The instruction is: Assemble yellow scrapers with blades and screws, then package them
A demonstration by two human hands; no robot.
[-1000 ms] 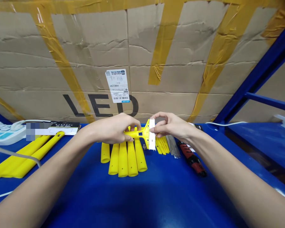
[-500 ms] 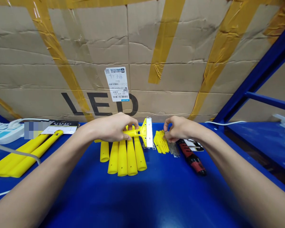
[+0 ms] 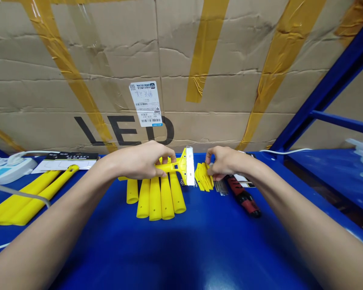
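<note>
My left hand [image 3: 147,161] is closed around a yellow scraper [image 3: 172,166], its metal blade [image 3: 190,166] upright and facing right. Below it, several yellow tubular handles [image 3: 155,201] lie side by side. Thumb and fingers of my right hand [image 3: 222,161] are drawn together in a pinch at the right side of a stack of small yellow plastic pieces [image 3: 203,177]. Whether a piece is between those fingertips is hidden. Thin grey metal strips [image 3: 221,187] lie beneath that hand, beside a red and black screwdriver-like tool [image 3: 245,198]. Small dark screws [image 3: 182,182] show near the blade.
A large taped cardboard box [image 3: 175,60] stands behind the blue surface [image 3: 175,253]. At the left lie more yellow handles [image 3: 48,195], printed cards [image 3: 66,162] and a white power strip [image 3: 10,169]. A blue metal frame [image 3: 323,92] rises on the right.
My right hand has shifted slightly left and down, its fingertips now at the yellow pieces. The left hand still holds the scraper in much the same place. The whole view has shifted a little.
</note>
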